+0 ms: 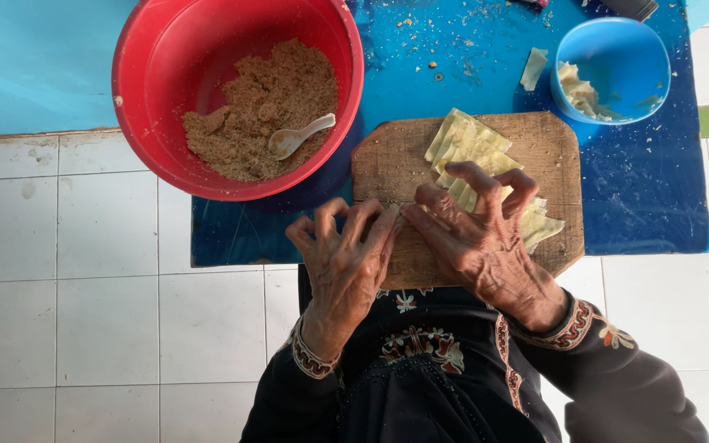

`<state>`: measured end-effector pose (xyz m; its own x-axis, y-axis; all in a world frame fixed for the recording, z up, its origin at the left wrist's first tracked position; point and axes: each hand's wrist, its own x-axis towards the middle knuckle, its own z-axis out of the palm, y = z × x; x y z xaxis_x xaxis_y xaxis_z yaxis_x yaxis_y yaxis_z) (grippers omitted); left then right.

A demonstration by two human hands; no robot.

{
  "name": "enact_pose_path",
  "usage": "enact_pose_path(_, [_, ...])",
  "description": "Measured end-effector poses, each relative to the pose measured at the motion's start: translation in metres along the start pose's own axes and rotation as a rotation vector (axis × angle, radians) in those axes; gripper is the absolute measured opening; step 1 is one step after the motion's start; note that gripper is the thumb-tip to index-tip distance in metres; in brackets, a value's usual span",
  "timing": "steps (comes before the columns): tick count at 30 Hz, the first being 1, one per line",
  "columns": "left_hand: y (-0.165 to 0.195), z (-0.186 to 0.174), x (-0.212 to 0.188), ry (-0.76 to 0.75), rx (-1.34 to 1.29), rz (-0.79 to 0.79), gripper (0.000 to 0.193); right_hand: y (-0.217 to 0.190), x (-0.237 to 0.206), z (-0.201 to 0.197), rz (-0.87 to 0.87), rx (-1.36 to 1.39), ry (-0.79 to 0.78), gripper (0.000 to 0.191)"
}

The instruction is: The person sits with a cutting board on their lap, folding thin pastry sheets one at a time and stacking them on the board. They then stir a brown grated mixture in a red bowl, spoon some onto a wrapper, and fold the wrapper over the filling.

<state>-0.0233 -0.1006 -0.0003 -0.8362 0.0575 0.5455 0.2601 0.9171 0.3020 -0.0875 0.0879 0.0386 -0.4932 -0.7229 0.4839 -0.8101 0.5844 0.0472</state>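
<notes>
Centrally, your left hand (342,262) and right hand (473,234) pinch 1 thin, floppy pastry sheet (400,215); likely tears, so hold its edges.

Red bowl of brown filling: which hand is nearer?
Left. The left hand is on the wooden board's near-left edge, just below the red bowl; the right hand is farther right.

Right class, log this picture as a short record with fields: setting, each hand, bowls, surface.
setting: wooden board on a blue mat, white tiled floor
left hand: fingers curled on the board's near edge, meeting the right
right hand: on the board, fingers over pale dough sheets
red bowl: brown crumbly filling, white spoon
blue bowl: pale scraps
</notes>
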Motion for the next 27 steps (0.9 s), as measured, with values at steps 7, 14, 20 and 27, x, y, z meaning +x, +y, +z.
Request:
enact_pose_path(7, [0.004, -0.006, -0.006, 0.0, 0.022, 0.111, 0.041, 0.002, 0.002, 0.009, 0.004, -0.001, -0.022, 0.041])
enact_pose_path(14, [0.001, -0.005, 0.002, -0.04, 0.087, 0.112, 0.042, 0.008, -0.011, -0.004, 0.157, 0.147, -0.039, 0.06])
enact_pose_path(20, [-0.006, 0.003, 0.012, -0.098, 0.152, 0.124, 0.045, 0.0, -0.04, -0.026, 0.346, 0.235, 0.062, 0.05])
enact_pose_path(27, [-0.008, 0.01, 0.026, -0.102, 0.168, 0.126, 0.05, -0.012, -0.064, -0.046, 0.427, 0.268, 0.052, 0.04])
